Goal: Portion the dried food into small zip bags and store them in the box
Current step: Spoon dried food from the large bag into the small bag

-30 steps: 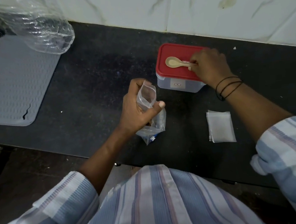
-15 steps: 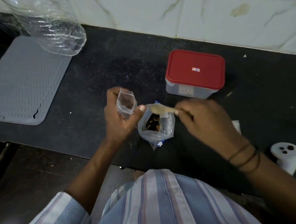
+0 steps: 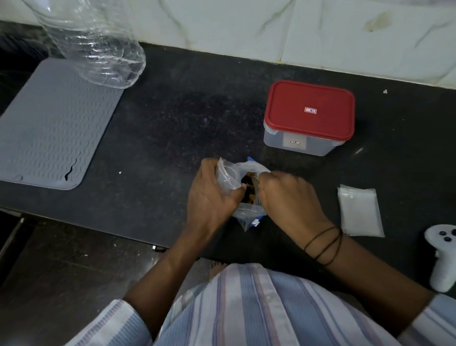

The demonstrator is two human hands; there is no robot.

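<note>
My left hand (image 3: 209,198) grips a small clear zip bag (image 3: 228,178) and holds it against the larger bag of dried food (image 3: 251,211), which stands on the black counter (image 3: 180,127). My right hand (image 3: 288,198) grips a beige spoon (image 3: 255,187) whose bowl is pushed down into the food bag among dark and orange pieces; most of the spoon is hidden. A clear box with a red lid (image 3: 310,113) stands shut behind the hands. A stack of empty small zip bags (image 3: 359,209) lies flat to the right.
A grey ribbed mat (image 3: 45,126) covers the left of the counter, with a large clear plastic bottle (image 3: 96,39) standing at its back corner. A white hand controller (image 3: 448,257) lies at the right front edge. A tiled wall runs behind.
My right hand lifted the spoon off the red lid, brought it down to the food bag and pushed it inside. My left hand moved the small bag closer to the food bag.
</note>
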